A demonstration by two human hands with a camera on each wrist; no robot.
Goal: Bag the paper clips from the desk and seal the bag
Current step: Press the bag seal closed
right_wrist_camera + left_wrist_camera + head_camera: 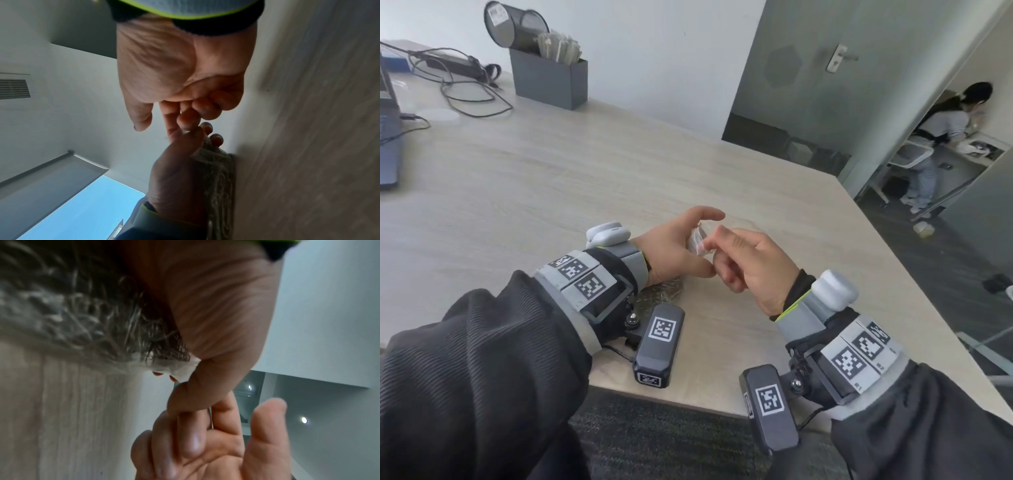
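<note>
sealing step under way, by the look of it: no loose clips visible on the pale wood-grain desk (pixel 619 164), and the small clear plastic bag (pixel 697 240) packed with thin silvery wire paper clips (pixel 115 331) already up at the hands.

left hand (pixel 674 250) pinching the bag's top edge between thumb and curled fingers, index raised clear at twelve o'clock. right hand (pixel 751 263) closed at the same edge from three o'clock, thumb and forefinger nipped on the mouth strip, remaining fingers tucked under.

bag body hanging at six o'clock below the left-hand grip, resting against the desk under that wrist; mouth between the two hands.

next move likely calling for a firm pinch run sideways along the strip, the other hand holding the edge taut. whether the seal is partly shut: cannot tell, strip too blurred.
</note>
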